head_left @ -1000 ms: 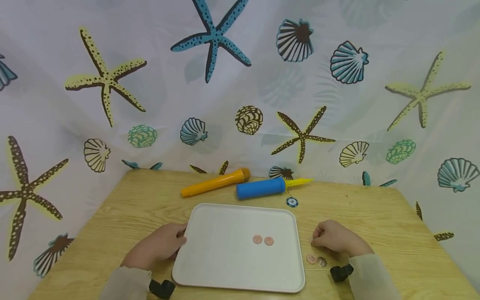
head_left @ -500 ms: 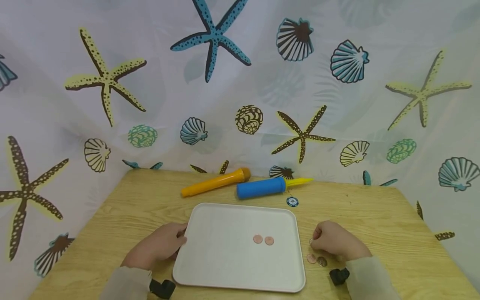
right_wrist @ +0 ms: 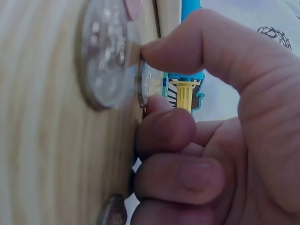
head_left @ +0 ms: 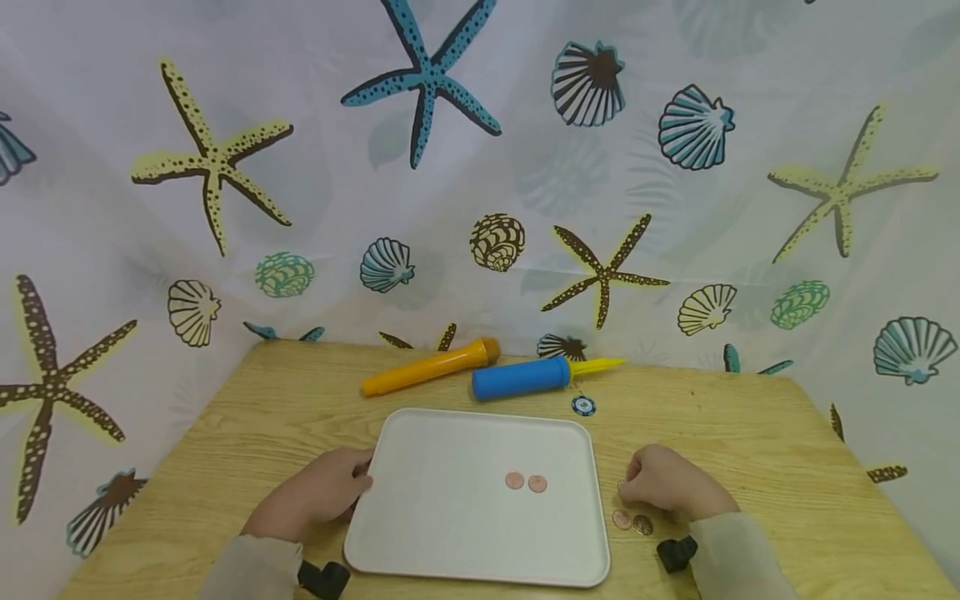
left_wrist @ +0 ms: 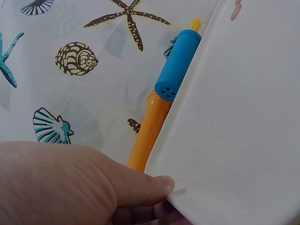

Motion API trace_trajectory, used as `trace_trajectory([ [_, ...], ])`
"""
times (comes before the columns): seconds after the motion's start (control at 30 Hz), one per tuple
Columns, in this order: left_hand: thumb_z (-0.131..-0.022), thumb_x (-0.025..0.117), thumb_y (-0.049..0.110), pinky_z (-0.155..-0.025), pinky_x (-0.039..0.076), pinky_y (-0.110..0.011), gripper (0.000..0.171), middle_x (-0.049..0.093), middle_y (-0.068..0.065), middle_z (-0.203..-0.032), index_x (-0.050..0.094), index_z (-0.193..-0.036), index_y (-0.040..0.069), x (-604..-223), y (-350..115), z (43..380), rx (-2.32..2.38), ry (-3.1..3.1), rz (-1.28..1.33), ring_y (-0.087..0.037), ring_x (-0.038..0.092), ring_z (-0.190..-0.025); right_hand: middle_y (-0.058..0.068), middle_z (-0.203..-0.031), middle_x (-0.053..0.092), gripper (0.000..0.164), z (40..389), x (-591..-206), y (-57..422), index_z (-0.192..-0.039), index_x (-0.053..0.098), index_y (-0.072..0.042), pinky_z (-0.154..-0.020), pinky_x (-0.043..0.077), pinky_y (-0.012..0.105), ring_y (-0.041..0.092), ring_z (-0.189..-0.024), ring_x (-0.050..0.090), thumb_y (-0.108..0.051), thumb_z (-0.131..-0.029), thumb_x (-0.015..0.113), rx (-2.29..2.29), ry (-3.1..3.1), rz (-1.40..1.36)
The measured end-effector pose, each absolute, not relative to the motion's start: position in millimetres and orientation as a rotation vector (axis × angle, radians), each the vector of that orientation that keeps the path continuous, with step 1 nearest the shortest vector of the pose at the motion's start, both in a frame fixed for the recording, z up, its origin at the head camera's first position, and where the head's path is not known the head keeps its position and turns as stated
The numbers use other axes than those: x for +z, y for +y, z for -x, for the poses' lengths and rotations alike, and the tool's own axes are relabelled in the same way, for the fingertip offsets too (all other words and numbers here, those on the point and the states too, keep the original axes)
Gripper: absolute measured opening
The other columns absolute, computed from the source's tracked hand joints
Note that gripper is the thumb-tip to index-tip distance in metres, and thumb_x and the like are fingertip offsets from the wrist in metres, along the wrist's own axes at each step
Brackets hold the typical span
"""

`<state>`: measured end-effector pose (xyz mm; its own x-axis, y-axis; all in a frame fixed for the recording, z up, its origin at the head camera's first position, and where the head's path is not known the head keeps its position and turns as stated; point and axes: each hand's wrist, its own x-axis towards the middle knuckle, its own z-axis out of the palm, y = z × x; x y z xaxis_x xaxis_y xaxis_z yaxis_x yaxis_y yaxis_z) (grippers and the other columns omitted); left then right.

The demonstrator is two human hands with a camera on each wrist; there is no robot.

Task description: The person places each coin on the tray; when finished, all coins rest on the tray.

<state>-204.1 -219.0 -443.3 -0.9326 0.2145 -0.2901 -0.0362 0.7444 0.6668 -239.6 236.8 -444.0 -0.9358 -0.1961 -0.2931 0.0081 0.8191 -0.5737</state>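
Note:
My left hand [head_left: 322, 492] grips the left edge of a white tray [head_left: 435, 533]. In the left wrist view the thumb lies on the tray's rim and the fingers are underneath, partly hidden. Two copper coins [head_left: 526, 482] lie side by side on the tray. Right of the tray, my right hand [head_left: 675, 483] pinches a small silver coin [right_wrist: 144, 84] at the tabletop between thumb and forefinger; the other fingers are curled. Close to that hand lie a copper coin [head_left: 622, 519] and a silver coin [head_left: 642, 525]. Another coin [right_wrist: 113, 213] shows under the curled fingers in the right wrist view.
Behind the tray lie an orange microphone-shaped tube [head_left: 431, 368] and a blue balloon pump [head_left: 521, 378] with a yellow nozzle. A blue and white poker chip [head_left: 583, 406] sits near the pump. A curtain [head_left: 450, 192] with starfish and shells hangs beyond the wooden table [head_left: 742, 433].
My right hand shifts very slightly, staying over the same coin. The left hand, tray and the two copper coins on it keep their places.

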Motion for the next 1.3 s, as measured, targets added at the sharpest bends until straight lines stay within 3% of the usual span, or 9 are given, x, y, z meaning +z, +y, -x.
trace_trajectory([
  [0.37,-0.102,0.051,0.005,-0.064,0.052,-0.032,0.050,0.064,-0.007,-0.104,0.042,-0.150,-0.004,-442.9,-218.9,204.3,0.980,2.602,-0.138,-0.016,0.061,-0.071,0.003,-0.065,0.049,0.006,240.3,-445.2,235.6,-0.076,0.062,-0.005,-0.047,0.032,0.027,0.015,-0.052,0.038,-0.004,-0.072,0.066,-0.926,2.589,0.044],
  [0.63,-0.102,0.054,0.007,-0.057,0.044,-0.030,0.049,0.055,-0.005,-0.083,0.045,-0.148,-0.004,-442.7,-219.6,206.3,0.893,2.652,-0.179,-0.018,0.053,-0.061,0.003,-0.067,0.050,0.008,241.1,-444.8,234.7,-0.078,0.062,-0.005,-0.048,0.032,0.027,0.015,-0.053,0.039,-0.005,-0.072,0.067,-0.922,2.584,0.035],
  [0.9,-0.101,0.054,0.007,-0.057,0.043,-0.030,0.049,0.057,-0.004,-0.087,0.045,-0.148,-0.005,-443.8,-219.9,206.3,0.900,2.659,-0.191,-0.018,0.052,-0.061,0.000,-0.059,0.042,0.010,240.6,-446.4,234.8,-0.068,0.057,-0.008,-0.046,0.029,0.027,0.014,-0.051,0.034,-0.005,-0.071,0.066,-0.906,2.603,0.080],
  [1.03,-0.102,0.052,0.006,-0.060,0.047,-0.031,0.050,0.060,-0.005,-0.092,0.043,-0.149,-0.004,-443.4,-218.6,205.0,0.950,2.620,-0.156,-0.018,0.056,-0.065,0.002,-0.065,0.049,0.007,239.4,-446.0,237.4,-0.074,0.060,-0.006,-0.049,0.034,0.029,0.016,-0.055,0.041,-0.005,-0.074,0.067,-0.890,2.635,0.129],
  [1.2,-0.102,0.051,0.005,-0.065,0.052,-0.033,0.050,0.064,-0.008,-0.104,0.041,-0.150,-0.005,-444.1,-218.2,203.9,1.020,2.569,-0.128,-0.017,0.061,-0.073,0.002,-0.082,0.061,0.011,234.1,-443.1,241.8,-0.091,0.067,-0.009,-0.062,0.046,0.034,0.018,-0.070,0.053,-0.015,-0.084,0.074,-0.754,2.746,0.197],
  [1.3,-0.102,0.051,0.005,-0.063,0.052,-0.033,0.050,0.064,-0.007,-0.104,0.042,-0.150,-0.004,-444.1,-219.1,205.1,1.015,2.578,-0.127,-0.017,0.060,-0.071,-0.001,-0.086,0.066,0.009,230.9,-440.8,241.1,-0.091,0.073,-0.010,-0.068,0.050,0.036,0.015,-0.073,0.055,-0.018,-0.087,0.075,-0.670,2.812,0.239],
])
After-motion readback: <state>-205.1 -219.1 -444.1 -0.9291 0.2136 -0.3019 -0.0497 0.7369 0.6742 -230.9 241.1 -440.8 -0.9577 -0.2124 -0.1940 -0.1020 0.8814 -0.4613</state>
